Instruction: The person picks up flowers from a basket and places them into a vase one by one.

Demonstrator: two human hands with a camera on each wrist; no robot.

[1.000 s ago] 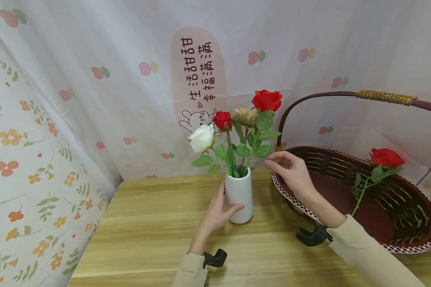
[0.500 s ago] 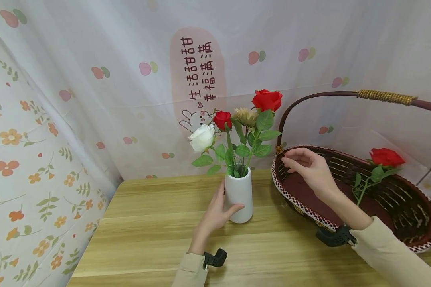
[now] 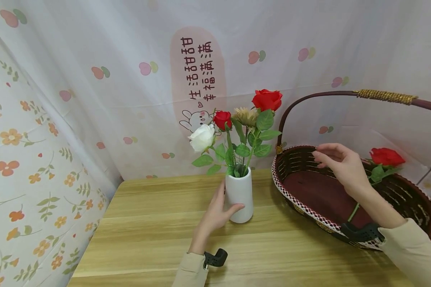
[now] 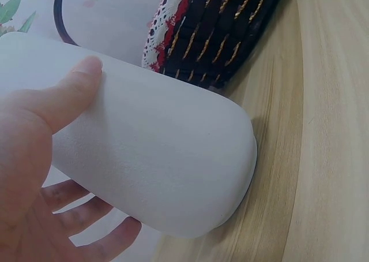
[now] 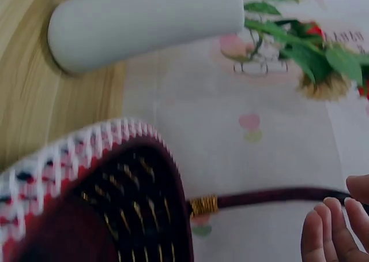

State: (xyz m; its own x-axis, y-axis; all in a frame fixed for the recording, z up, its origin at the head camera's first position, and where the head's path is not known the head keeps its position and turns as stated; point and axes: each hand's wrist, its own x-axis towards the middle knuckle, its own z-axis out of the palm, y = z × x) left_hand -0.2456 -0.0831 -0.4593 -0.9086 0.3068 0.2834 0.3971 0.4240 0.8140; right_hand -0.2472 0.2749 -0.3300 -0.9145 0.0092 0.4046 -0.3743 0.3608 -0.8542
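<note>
A white vase (image 3: pixel 239 198) stands upright on the wooden table. My left hand (image 3: pixel 215 213) holds its side, thumb in front and fingers round the back; in the left wrist view the thumb (image 4: pixel 75 92) lies along the vase wall. Out of the vase rise a white rose (image 3: pixel 202 138), a small red rose (image 3: pixel 222 120), a beige flower (image 3: pixel 246 116) and a large red rose (image 3: pixel 267 100). Over the wicker basket (image 3: pixel 301 201) hovers my right hand (image 3: pixel 344 167), fingers loosely bent, holding nothing. One more red rose (image 3: pixel 386 157) leans inside the basket, its stem partly behind my right forearm.
The basket's tall handle (image 3: pixel 386 97) arches above it, wrapped in gold cord. A printed curtain (image 3: pixel 129 99) hangs behind the table (image 3: pixel 147 223), and a floral cloth (image 3: pixel 39 171) hangs at the left.
My right hand has moved right, from beside the vase's flowers to over the basket, closer to the red rose there. My left hand and the vase have stayed put.
</note>
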